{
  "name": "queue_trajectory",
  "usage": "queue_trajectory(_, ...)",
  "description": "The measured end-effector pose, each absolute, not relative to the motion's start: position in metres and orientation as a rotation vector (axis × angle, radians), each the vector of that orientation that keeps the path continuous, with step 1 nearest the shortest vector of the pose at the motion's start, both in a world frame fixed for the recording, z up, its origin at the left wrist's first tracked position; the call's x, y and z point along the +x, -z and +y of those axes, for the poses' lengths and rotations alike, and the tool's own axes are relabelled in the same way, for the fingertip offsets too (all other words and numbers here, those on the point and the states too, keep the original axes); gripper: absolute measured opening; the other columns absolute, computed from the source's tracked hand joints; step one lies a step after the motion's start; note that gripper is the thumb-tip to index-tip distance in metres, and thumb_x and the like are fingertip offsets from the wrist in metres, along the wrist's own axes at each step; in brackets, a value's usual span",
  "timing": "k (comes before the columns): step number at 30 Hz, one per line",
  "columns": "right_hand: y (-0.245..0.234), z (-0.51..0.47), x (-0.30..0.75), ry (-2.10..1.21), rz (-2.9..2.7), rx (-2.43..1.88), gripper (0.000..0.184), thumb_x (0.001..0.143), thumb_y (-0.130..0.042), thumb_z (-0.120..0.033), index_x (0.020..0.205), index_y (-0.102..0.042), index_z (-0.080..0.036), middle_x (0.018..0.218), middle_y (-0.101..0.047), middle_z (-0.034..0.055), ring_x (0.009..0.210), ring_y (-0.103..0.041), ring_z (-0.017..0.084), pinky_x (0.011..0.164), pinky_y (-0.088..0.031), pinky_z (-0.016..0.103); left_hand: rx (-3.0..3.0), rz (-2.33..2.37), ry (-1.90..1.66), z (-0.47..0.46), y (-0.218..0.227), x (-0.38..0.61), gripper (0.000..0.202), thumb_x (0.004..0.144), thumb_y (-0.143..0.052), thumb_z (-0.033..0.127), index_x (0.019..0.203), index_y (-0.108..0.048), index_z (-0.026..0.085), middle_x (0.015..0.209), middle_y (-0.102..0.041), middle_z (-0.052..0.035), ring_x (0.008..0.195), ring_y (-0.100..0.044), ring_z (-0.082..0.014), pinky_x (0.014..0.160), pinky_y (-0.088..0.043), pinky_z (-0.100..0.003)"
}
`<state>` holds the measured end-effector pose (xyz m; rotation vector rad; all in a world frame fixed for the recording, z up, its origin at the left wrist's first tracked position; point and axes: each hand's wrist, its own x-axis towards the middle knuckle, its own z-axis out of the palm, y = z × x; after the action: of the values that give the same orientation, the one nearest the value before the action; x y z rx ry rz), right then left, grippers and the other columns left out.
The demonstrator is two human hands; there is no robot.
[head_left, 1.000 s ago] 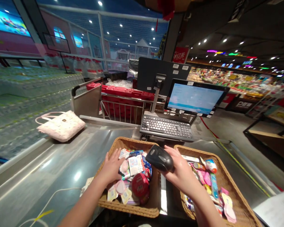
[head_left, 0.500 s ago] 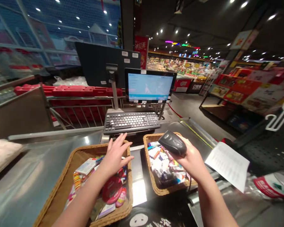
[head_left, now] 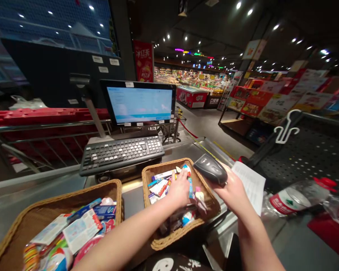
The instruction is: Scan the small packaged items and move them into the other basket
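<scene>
My right hand (head_left: 233,187) is wrapped round the grip of a black barcode scanner (head_left: 210,168), held above the right edge of the smaller wicker basket (head_left: 173,238). Down in that basket is my left hand (head_left: 180,189), its fingers bent among small packets. A blue packet (head_left: 190,187) lies right against its fingers; what they hold, if anything, is hidden. White, red and blue small boxes and wrappers surround the hand. Under my left forearm stands a larger wicker basket (head_left: 14,222) with flat white packs (head_left: 81,230) and a blue box (head_left: 105,212) in it.
Behind the baskets are a keyboard (head_left: 124,151) and a lit monitor (head_left: 141,103), with the dark back of another screen (head_left: 59,75) to the left. A paper sheet (head_left: 250,184), a large plastic bottle (head_left: 296,199) and a white hook (head_left: 286,128) are at the right.
My left hand has moved from above the larger basket into the smaller one, among its packets. My view has turned right. The scanner stays in my right hand.
</scene>
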<state>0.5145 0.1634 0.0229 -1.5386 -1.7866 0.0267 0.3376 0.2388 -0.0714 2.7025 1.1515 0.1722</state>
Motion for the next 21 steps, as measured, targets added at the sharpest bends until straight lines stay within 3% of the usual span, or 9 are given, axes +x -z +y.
queue_trajectory(2, -0.021, 0.167, 0.523, -0.037, -1.792, -1.53, 0.049, 0.08, -0.065, -0.041, 0.122, -0.06, -0.017, 0.13, -0.061, 0.0183, 0.124, -0.055, 0.035, 0.107, -0.041, 0.056, 2.723, 1.117, -0.088, 0.242, 0.081, 0.356, 0.08, 0.063, -0.075, 0.06, 0.124, -0.061, 0.01, 0.156, -0.026, -0.0261, 0.146, -0.02, -0.0409, 0.118, -0.002, -0.064)
queue_trajectory(7, -0.018, 0.176, 0.537, -0.091, -1.807, -1.513, 0.045, 0.08, -0.066, -0.041, 0.118, -0.062, -0.016, 0.127, -0.063, 0.0184, 0.124, -0.055, 0.036, 0.106, -0.041, 0.056, 2.752, 1.126, 0.061, 0.25, 0.102, 0.379, 0.077, 0.063, -0.075, 0.058, 0.121, -0.064, 0.009, 0.156, -0.025, -0.0278, 0.147, -0.015, -0.0399, 0.118, -0.001, -0.063)
queue_trajectory(13, -0.015, 0.186, 0.548, -0.1, -1.784, -1.514, 0.047, 0.08, -0.065, -0.037, 0.122, -0.059, -0.016, 0.128, -0.062, 0.0172, 0.123, -0.055, 0.035, 0.106, -0.042, 0.056, 2.738, 1.282, 0.0, 0.262, 0.11, 0.366, 0.047, 0.071, -0.069, 0.029, 0.114, -0.068, 0.007, 0.15, -0.038, -0.0262, 0.145, -0.021, -0.0414, 0.118, -0.002, -0.064)
queue_trajectory(21, -0.015, 0.2, 0.545, -0.128, -1.807, -1.486, 0.043, 0.08, -0.064, -0.037, 0.119, -0.063, -0.02, 0.127, -0.064, 0.0147, 0.122, -0.057, 0.034, 0.106, -0.041, 0.056, 2.702, 1.455, -0.174, 0.295, 0.098, 0.327, 0.029, 0.084, -0.052, 0.02, 0.104, -0.073, 0.017, 0.144, -0.05, -0.0162, 0.144, -0.027, -0.0364, 0.118, -0.005, -0.065)
